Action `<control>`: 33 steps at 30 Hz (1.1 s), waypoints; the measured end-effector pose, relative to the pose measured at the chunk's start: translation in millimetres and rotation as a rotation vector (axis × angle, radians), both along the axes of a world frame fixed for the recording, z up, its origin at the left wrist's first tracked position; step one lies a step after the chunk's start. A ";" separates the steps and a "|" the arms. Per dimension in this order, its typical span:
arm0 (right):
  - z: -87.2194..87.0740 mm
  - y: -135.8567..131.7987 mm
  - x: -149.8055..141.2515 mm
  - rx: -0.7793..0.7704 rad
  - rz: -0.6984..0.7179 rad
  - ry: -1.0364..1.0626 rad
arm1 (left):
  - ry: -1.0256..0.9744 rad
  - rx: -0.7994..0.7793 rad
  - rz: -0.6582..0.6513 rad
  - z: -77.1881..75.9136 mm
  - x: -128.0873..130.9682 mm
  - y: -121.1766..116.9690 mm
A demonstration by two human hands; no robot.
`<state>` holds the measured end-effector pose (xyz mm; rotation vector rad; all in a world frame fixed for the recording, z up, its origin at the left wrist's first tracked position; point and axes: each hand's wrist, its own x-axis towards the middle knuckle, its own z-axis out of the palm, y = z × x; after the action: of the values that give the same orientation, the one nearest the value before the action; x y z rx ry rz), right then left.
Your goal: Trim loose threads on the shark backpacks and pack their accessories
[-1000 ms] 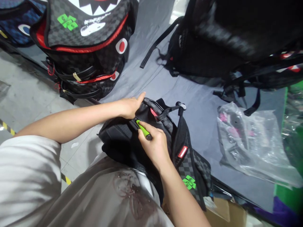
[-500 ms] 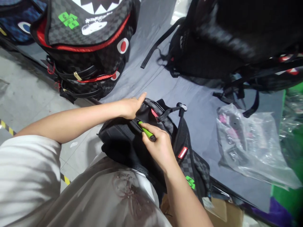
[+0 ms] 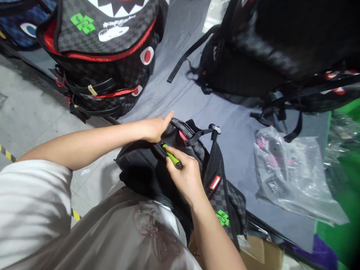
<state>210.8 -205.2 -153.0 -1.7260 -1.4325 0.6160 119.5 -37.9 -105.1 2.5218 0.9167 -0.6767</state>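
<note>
Both hands at work on a black backpack (image 3: pixel 140 165), which lies at the near edge of the grey-covered table (image 3: pixel 234 150), against the person's front. The right hand (image 3: pixel 185 174) is clamped on a green-handled tool (image 3: pixel 173 156), its dark butt toward the wrist and its far end pointing to the left hand; the working tip is too obscured to identify. The left hand (image 3: pixel 157 128) rests on the upper part of the same backpack, thumb extended; its other fingers are hidden, so whether they are closed on the fabric cannot be told. A checkered strap section with a red label (image 3: pixel 215 182) lies to the right of the tool. Upper left, a red-edged checkered backpack (image 3: pixel 95 41) stands beside a blue backpack (image 3: pixel 22 22); upper right, a large dark backpack (image 3: pixel 253 60) trails its straps. Below the latter lies a clear plastic bag (image 3: pixel 292 180); a cardboard box (image 3: pixel 264 251) appears at the lower edge.
</note>
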 end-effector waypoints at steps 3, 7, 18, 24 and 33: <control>1.6 -2.9 0.6 -0.019 -0.010 -0.001 | -0.001 -0.009 0.006 0.7 -0.1 -1.1; 2.1 -4.1 2.4 -0.036 -0.011 0.011 | 0.004 -0.006 0.011 1.2 0.7 -1.0; 16.1 -1.9 -8.9 -0.112 -0.019 0.001 | -0.098 0.034 -0.053 -7.6 -16.6 12.3; 51.8 -90.7 49.4 0.358 -0.417 -0.007 | -0.080 0.094 -0.054 -21.4 -15.4 29.8; -65.2 -204.2 270.3 -0.523 -1.113 -0.532 | -0.071 0.194 -0.088 -18.2 2.6 -2.1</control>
<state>481.2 -409.4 -218.2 -2.8487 -0.3793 -0.1302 122.1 -40.1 -123.3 2.7516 0.8896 -0.5429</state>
